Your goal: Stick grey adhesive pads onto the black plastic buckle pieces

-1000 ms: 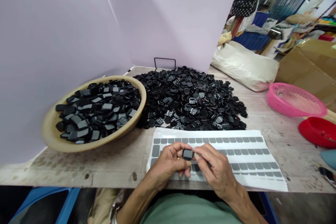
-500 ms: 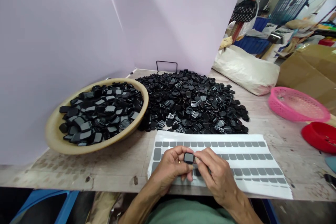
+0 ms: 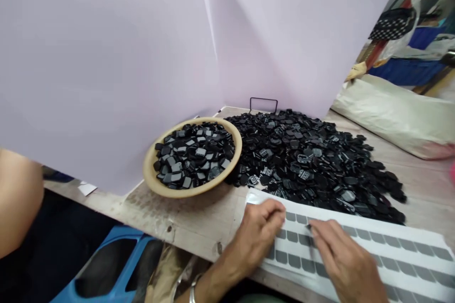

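A white sheet (image 3: 394, 232) with rows of grey stickers lies at the front of the table. Over its left end is my left hand (image 3: 261, 227), fingers curled together; what they hold, if anything, is hidden. My right hand (image 3: 341, 255) is over the sheet's middle, thumb and fingers pinched on a small dark thing (image 3: 309, 227) too small to name. Behind the sheet spreads a large heap of black pieces (image 3: 302, 151). A cream basin (image 3: 151, 180) at the left holds black pieces, many with grey tops.
A pale partition (image 3: 142, 57) rises behind the basin and heap. White sacking (image 3: 394, 113) lies at the back right. Below the table's front edge is a blue stool (image 3: 124, 265). A person's bare arm (image 3: 17, 199) shows at the far left.
The view has swung left, so the table things appear farther right. My hands have moved apart, and the black piece with the grey top that was between them no longer shows there.
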{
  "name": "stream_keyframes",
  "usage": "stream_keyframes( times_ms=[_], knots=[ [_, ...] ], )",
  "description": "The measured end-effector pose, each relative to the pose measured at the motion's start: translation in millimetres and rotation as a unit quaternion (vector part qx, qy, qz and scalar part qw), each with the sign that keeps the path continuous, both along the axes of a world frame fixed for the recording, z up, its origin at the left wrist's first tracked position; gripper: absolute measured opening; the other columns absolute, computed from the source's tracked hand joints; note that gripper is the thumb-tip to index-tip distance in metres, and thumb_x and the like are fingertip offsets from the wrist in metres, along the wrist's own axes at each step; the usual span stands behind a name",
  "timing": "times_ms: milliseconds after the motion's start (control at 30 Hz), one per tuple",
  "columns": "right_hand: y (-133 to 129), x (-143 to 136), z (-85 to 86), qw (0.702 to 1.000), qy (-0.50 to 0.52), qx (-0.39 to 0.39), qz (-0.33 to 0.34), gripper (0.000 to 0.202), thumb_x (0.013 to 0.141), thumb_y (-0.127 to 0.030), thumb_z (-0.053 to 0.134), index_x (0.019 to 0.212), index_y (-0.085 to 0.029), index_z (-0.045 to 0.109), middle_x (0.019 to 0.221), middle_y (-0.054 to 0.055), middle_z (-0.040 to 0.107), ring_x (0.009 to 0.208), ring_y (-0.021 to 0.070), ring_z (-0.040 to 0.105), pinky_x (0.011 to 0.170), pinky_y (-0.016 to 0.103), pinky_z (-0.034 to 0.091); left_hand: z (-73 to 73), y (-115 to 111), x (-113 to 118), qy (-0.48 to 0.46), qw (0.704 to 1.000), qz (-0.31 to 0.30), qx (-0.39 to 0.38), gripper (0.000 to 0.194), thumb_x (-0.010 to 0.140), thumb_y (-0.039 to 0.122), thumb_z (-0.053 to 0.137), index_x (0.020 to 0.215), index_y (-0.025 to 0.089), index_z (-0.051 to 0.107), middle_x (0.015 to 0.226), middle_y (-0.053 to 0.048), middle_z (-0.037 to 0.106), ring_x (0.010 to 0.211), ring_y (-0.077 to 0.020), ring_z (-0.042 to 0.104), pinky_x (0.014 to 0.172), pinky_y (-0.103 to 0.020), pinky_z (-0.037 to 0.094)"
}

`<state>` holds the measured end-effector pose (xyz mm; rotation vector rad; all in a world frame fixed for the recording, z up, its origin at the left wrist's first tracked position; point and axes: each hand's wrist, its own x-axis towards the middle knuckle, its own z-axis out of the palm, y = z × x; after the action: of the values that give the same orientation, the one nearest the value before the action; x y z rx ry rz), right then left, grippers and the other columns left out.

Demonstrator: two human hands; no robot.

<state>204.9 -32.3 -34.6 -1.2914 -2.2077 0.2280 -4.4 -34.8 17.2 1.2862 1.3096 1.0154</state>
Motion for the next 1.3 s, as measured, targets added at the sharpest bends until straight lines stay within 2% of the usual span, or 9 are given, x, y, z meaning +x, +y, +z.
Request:
stream_keyframes(
  times_ms=[100,167,267,333,467,567,733,967,1300],
  knots=[
    [7.9,9.7,6.3,0.998,-0.002,-0.020,-0.058,0.024,0.094,-0.035,0.038,0.102,-0.024,0.058,0.092,0.005,0.064,0.077,0.0191,0.064,0.058,0.027,0.048,34.3,21.6,-42.1,0.148,0.970,0.139,0.130,0.021,0.089,0.032,0.048,0.097,0.020,0.064,0.068,0.002,0.057,0.059,-0.0111,0.050,0.054,-0.020,0.039],
    [9.3,8.6,12.1,0.998,0.003,-0.040,-0.056,0.024,0.094,-0.036,0.038,0.101,-0.026,0.058,0.094,0.004,0.064,0.080,0.0192,0.064,0.061,0.028,0.048,51.5,38.3,-71.5,0.273,0.909,0.235,0.210,0.023,0.090,0.032,0.048,0.102,0.020,0.063,0.075,0.000,0.063,0.065,-0.0134,0.056,0.064,-0.024,0.044],
    [8.1,-2.7,17.6,0.995,-0.006,-0.090,-0.047,0.022,0.095,-0.032,0.036,0.100,-0.025,0.055,0.094,0.003,0.064,0.078,0.0193,0.064,0.063,0.030,0.048,60.9,51.4,-97.4,0.416,0.801,0.287,0.321,0.029,0.088,0.030,0.051,0.112,0.016,0.060,0.116,-0.010,0.061,0.110,-0.0240,0.054,0.098,-0.039,0.039],
    [7.1,-11.7,18.7,0.992,-0.015,-0.121,-0.040,0.019,0.094,-0.029,0.036,0.096,-0.024,0.054,0.092,0.003,0.063,0.076,0.0190,0.063,0.062,0.030,0.047,56.0,45.5,-97.7,0.424,0.777,0.286,0.368,0.031,0.087,0.027,0.054,0.116,0.016,0.059,0.125,-0.011,0.057,0.122,-0.0258,0.046,0.105,-0.045,0.033],
    [6.6,-27.0,19.5,0.985,-0.042,-0.167,-0.006,0.015,0.093,-0.021,0.038,0.090,-0.023,0.052,0.087,0.002,0.062,0.071,0.0177,0.061,0.061,0.030,0.045,20.7,12.3,-76.8,0.340,0.847,0.125,0.390,0.027,0.087,0.017,0.053,0.112,0.019,0.062,0.110,-0.008,0.065,0.109,-0.0210,0.057,0.099,-0.039,0.044],
    [7.9,-39.8,20.7,0.983,-0.070,-0.170,0.030,0.014,0.092,-0.017,0.039,0.088,-0.022,0.052,0.085,0.001,0.061,0.071,0.0174,0.059,0.062,0.030,0.043,-20.8,-7.9,-66.7,0.359,0.883,-0.001,0.302,0.031,0.086,0.026,0.056,0.115,0.017,0.062,0.130,-0.014,0.054,0.130,-0.0286,0.038,0.107,-0.047,0.035],
    [13.6,-69.4,21.8,0.984,-0.136,-0.108,0.047,0.014,0.090,-0.012,0.041,0.085,-0.020,0.052,0.081,0.002,0.059,0.068,0.0181,0.057,0.060,0.030,0.040,-70.2,-18.4,-66.6,0.364,0.927,0.014,0.089,0.045,0.082,0.037,0.059,0.124,0.020,0.058,0.143,-0.014,0.039,0.138,-0.0360,0.019,0.108,-0.056,0.025],
    [13.8,-106.2,22.8,0.976,-0.197,-0.082,0.046,0.010,0.089,-0.014,0.045,0.090,-0.020,0.053,0.089,0.006,0.060,0.079,0.0216,0.059,0.066,0.031,0.041,-66.3,-18.4,-60.0,0.305,0.951,0.040,0.012,0.046,0.079,0.035,0.063,0.124,0.026,0.058,0.143,-0.011,0.042,0.140,-0.0336,0.016,0.109,-0.055,0.018],
    [13.7,-114.8,24.5,0.973,-0.189,-0.121,0.057,0.011,0.089,-0.016,0.044,0.092,-0.020,0.053,0.089,0.006,0.061,0.078,0.0213,0.060,0.065,0.030,0.042,-69.9,-16.7,-61.5,0.291,0.955,0.047,0.019,0.045,0.077,0.030,0.063,0.122,0.027,0.060,0.141,-0.010,0.045,0.139,-0.0330,0.018,0.109,-0.056,0.017]
  ],
)
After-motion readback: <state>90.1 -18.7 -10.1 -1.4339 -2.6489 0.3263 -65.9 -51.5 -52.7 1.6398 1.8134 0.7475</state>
